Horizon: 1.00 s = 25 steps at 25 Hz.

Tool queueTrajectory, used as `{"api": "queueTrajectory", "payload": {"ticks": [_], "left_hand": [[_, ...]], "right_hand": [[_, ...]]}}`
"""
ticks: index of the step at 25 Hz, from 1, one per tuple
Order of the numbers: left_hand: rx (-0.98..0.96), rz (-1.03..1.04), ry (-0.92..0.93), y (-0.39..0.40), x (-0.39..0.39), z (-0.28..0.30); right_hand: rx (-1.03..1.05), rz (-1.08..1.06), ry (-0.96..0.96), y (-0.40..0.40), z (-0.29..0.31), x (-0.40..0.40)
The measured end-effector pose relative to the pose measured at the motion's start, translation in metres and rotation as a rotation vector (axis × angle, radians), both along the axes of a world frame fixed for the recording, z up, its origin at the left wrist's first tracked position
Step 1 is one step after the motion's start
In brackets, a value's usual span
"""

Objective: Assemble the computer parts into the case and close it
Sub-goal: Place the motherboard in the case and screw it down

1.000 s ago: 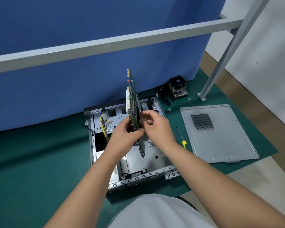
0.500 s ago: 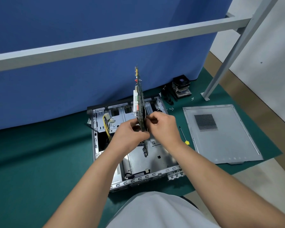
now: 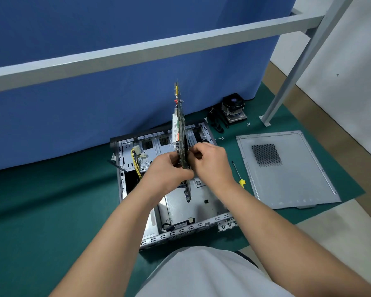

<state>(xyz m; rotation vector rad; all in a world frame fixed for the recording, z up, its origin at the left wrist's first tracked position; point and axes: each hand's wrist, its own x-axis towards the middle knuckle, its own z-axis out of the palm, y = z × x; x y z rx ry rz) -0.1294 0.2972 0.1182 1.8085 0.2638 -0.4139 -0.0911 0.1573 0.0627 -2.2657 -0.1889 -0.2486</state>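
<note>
No legible writing or brand marks anywhere; small labels too blurred to read. Nearest: open computer case (image 3: 201, 229) lying on its side on the green mat (image 3: 51, 211), grey sheet-metal frame, slotted front rail, yellow cable bundle (image 3: 135, 161) in the far-left bay. Above it, motherboard (image 3: 181, 129) held on edge, upright, seen nearly end-on; thin green board, white connector block on its left face; clear of the case floor. Left hand (image 3: 167, 170) fingers curled, clasping the board's left face; right hand (image 3: 212, 161) pinching its right edge. Right of case: yellow-handled screwdriver (image 3: 238, 172), then flat grey side panel (image 3: 285, 168) with perforated vent square. Further back: loose screws (image 3: 221, 138), finned CPU cooler (image 3: 234, 108) against the blue partition (image 3: 94, 114).
</note>
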Motion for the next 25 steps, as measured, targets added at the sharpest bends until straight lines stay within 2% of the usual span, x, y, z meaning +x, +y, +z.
{"api": "queueTrajectory", "payload": {"ticks": [9, 21, 25], "left_hand": [[-0.008, 0.033, 0.001, -0.001, -0.002, -0.002], [-0.024, 0.01, 0.024, -0.006, -0.003, -0.001], [-0.055, 0.017, 0.028, -0.004, -0.005, -0.002]], "right_hand": [[-0.07, -0.018, -0.007, 0.004, 0.005, -0.001], [-0.203, 0.059, 0.007, -0.002, 0.015, -0.004], [-0.184, 0.075, 0.033, -0.002, 0.013, -0.005]]}}
